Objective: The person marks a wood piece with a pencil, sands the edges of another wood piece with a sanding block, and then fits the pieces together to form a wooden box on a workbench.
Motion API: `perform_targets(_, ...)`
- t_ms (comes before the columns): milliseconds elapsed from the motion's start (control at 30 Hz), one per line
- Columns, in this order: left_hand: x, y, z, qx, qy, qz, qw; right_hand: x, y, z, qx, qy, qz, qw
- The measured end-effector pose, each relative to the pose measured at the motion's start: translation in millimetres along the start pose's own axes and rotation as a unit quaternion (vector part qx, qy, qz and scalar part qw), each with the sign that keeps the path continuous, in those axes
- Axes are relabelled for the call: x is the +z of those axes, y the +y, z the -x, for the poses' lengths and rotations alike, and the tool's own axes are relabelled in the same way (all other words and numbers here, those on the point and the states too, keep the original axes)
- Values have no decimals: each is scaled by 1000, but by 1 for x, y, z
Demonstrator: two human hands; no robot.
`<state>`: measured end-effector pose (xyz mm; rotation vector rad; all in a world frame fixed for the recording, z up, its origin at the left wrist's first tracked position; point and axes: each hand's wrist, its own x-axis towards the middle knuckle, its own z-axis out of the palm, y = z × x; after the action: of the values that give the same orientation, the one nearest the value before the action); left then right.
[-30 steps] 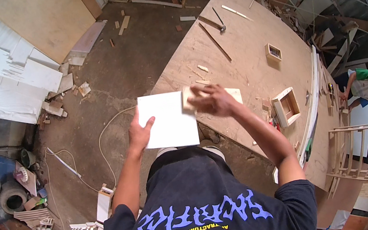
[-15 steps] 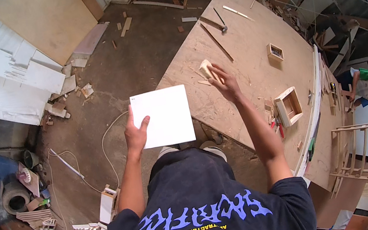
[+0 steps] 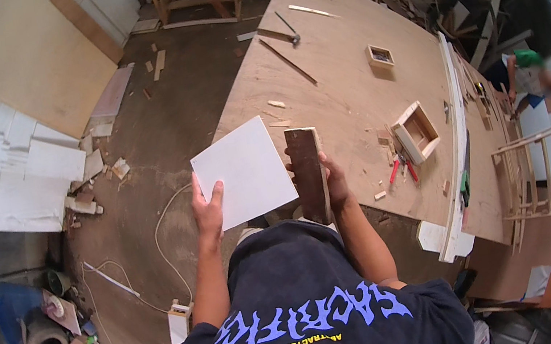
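Observation:
My left hand (image 3: 210, 209) grips a white square board (image 3: 246, 170) by its left edge, thumb across the face, the board slightly turned. My right hand (image 3: 332, 180) is closed on the right side of a narrow piece of wood with a dark brown face (image 3: 308, 170) and pale edges, held just right of the white board. The large plywood worktop (image 3: 337, 102) lies beyond both hands. On it, right of my right hand, are an open wooden box (image 3: 416, 132) and red-handled pliers (image 3: 403, 168), with small wood scraps about them.
A hammer (image 3: 293, 38), dark strips and a small box (image 3: 379, 55) lie farther back. A co-worker (image 3: 523, 73) bends at the right beside a wooden frame (image 3: 534, 178). Panels (image 3: 36, 67) lean at the left; offcuts and a cord (image 3: 164, 228) lie on the floor.
My right hand has moved down with the wood piece, which now shows its dark face and stands lengthwise. The white board has tilted in my left hand. The view has shifted.

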<state>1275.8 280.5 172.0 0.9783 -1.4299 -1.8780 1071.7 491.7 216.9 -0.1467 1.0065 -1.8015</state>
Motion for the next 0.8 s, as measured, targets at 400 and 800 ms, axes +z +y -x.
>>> perform_targets(400,56,-1,45,179,-104,-429,879,-35,-2,26,-56,17,75,995)
perform_targets(800,171,9,108,302,-180,-570,743,-98,-21,71,-14,15,-26,999)
